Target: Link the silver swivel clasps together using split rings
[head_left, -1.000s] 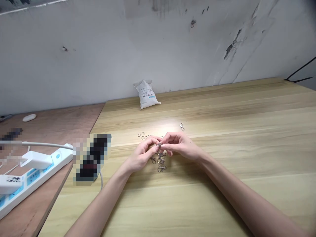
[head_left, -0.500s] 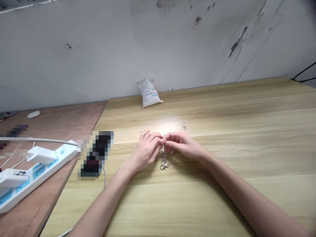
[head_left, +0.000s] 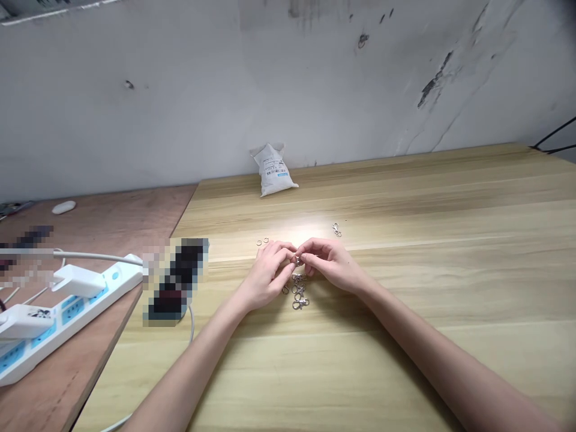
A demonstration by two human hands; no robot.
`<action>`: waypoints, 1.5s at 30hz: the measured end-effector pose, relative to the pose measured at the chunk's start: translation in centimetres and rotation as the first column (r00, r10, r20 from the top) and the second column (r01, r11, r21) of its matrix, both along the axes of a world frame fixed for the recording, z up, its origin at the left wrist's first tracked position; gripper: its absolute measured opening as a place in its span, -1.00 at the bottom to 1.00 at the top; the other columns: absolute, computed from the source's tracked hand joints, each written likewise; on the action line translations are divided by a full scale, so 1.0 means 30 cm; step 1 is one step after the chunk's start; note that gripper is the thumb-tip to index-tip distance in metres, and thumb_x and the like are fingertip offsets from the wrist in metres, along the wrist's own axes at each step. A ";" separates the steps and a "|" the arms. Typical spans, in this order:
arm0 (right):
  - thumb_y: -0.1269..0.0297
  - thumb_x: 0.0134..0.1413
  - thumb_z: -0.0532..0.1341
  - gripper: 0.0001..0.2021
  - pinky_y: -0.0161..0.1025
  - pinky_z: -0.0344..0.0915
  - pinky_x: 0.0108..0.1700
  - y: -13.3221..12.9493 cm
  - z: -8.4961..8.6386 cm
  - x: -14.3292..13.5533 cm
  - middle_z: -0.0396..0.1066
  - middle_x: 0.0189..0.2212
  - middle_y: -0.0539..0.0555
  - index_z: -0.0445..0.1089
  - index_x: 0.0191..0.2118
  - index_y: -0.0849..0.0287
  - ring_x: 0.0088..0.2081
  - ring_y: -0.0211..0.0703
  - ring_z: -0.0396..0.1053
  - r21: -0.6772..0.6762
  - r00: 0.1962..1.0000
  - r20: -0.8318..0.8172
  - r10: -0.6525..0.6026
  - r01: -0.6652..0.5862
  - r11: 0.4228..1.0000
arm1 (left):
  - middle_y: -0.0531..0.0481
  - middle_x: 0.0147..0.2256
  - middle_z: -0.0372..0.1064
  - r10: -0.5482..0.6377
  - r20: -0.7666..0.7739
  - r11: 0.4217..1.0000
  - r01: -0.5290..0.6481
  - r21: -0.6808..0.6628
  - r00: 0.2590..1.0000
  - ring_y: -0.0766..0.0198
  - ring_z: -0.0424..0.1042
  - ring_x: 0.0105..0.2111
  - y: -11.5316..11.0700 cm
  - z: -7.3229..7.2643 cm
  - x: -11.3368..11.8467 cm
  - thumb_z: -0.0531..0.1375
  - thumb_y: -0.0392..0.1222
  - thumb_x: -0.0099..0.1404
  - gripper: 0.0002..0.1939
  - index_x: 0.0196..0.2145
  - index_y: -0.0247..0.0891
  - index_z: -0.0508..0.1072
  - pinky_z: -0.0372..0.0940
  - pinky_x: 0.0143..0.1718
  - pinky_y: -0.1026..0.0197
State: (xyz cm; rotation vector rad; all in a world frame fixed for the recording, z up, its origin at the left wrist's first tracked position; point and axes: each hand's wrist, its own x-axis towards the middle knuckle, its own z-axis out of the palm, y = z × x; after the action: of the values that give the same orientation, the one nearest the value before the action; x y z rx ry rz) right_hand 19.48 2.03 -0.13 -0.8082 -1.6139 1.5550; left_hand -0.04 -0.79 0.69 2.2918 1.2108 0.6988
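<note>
Your left grip point(head_left: 273, 273) and right grip point(head_left: 329, 264) are pinching a metal piece point(head_left: 297, 261); one far clasp point(head_left: 336, 229) is seeming finished; nearer clasps point(head_left: 300, 289), rings point(head_left: 266, 240) are remaining.

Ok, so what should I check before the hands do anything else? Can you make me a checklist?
1. Left hand has its fingers on the small metal piece: ok.
2. Right hand has its fingers there too: ok.
3. Small metal piece properly closed: cannot tell, the fingers cover too much.
4. Pile of clasps close by: ok, on the table just nearer the person than the fingertips.
5. Lone clasp with the pile: not ok, it lies apart.
6. White packet out of the way: ok, back near the wall.
</note>
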 end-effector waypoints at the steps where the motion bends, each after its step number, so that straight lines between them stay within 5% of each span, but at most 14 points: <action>1: 0.25 0.13 0.23 -0.87 -0.32 0.33 -0.39 0.002 -0.004 -0.002 0.42 -0.42 0.00 0.44 -0.28 0.20 -0.49 -0.33 0.34 -0.019 1.000 -0.020 -0.002 0.001 1.000 | -0.05 -0.01 0.32 0.004 0.015 1.000 -0.003 -0.015 1.000 0.17 0.28 0.04 0.001 -0.002 0.001 0.00 -0.26 0.42 -0.85 -0.19 -0.17 0.36 0.10 0.17 0.00; 8: 0.31 0.08 0.23 -0.91 -0.36 0.29 -0.44 0.006 -0.006 -0.002 0.37 -0.48 -0.04 0.45 -0.33 0.21 -0.52 -0.36 0.29 -0.064 0.998 -0.059 0.006 -0.010 0.998 | -0.05 0.01 0.31 0.008 0.029 0.999 -0.007 -0.046 1.000 0.16 0.26 0.07 -0.001 0.008 0.001 0.00 -0.24 0.42 -0.84 -0.19 -0.16 0.37 0.07 0.18 -0.01; 16: 0.29 0.08 0.23 -0.88 -0.33 0.28 -0.42 0.003 0.009 0.014 0.34 -0.55 -0.05 0.45 -0.34 0.22 -0.52 -0.34 0.28 -0.050 0.995 0.023 0.096 -0.095 0.994 | -0.06 0.02 0.32 -0.032 -0.151 0.995 0.046 0.090 0.988 0.17 0.29 0.05 -0.003 0.011 -0.004 0.00 -0.30 0.36 -0.82 -0.16 -0.15 0.34 -0.16 0.29 -0.15; 22: 0.22 0.11 0.26 -0.84 -0.30 0.32 -0.36 0.014 0.008 0.033 0.35 -0.52 -0.04 0.45 -0.32 0.23 -0.49 -0.32 0.31 -0.117 0.978 0.004 0.208 -0.206 0.972 | -0.07 0.03 0.33 -0.042 -0.211 0.986 0.075 0.152 0.976 0.17 0.32 0.04 -0.001 0.000 -0.004 0.00 -0.28 0.37 -0.83 -0.15 -0.16 0.34 -0.13 0.29 -0.20; 28: 0.18 0.10 0.29 -0.78 -0.29 0.38 -0.30 0.019 0.022 0.043 0.44 -0.37 0.03 0.44 -0.21 0.22 -0.41 -0.31 0.38 -0.159 0.981 -0.027 0.192 -0.194 0.968 | -0.02 -0.11 0.45 0.085 -0.199 0.941 -0.013 0.337 0.976 0.19 0.39 -0.02 0.001 0.002 -0.007 0.07 -0.26 0.36 -0.90 -0.24 -0.19 0.38 -0.07 0.28 -0.13; 35: 0.10 0.06 0.34 -0.72 -0.30 0.36 -0.35 0.010 0.011 0.020 0.43 -0.42 0.02 0.35 -0.33 0.22 -0.43 -0.31 0.38 -0.151 0.987 -0.054 0.150 -0.157 0.976 | 0.08 -0.27 0.51 0.129 -0.162 0.798 -0.005 0.603 0.978 0.22 0.46 -0.13 0.000 0.000 0.002 0.15 -0.34 0.27 -0.90 -0.36 -0.16 0.40 0.05 0.22 -0.08; 45: 0.38 0.03 0.20 -0.95 -0.33 0.31 -0.42 -0.003 -0.008 -0.014 0.34 -0.52 -0.07 0.31 -0.34 0.18 -0.50 -0.35 0.30 -0.145 0.998 -0.037 0.050 -0.055 0.988 | 0.11 -0.32 0.52 0.090 -0.165 0.810 0.024 0.586 0.982 0.25 0.48 -0.16 0.003 -0.008 0.007 0.16 -0.36 0.24 -0.87 -0.37 -0.14 0.42 0.13 0.16 -0.02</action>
State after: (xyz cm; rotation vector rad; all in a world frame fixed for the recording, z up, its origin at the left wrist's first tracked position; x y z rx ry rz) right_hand 19.06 1.94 -0.36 -0.8185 -1.5226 1.7311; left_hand 0.18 -0.69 0.44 2.9045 1.2428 1.0044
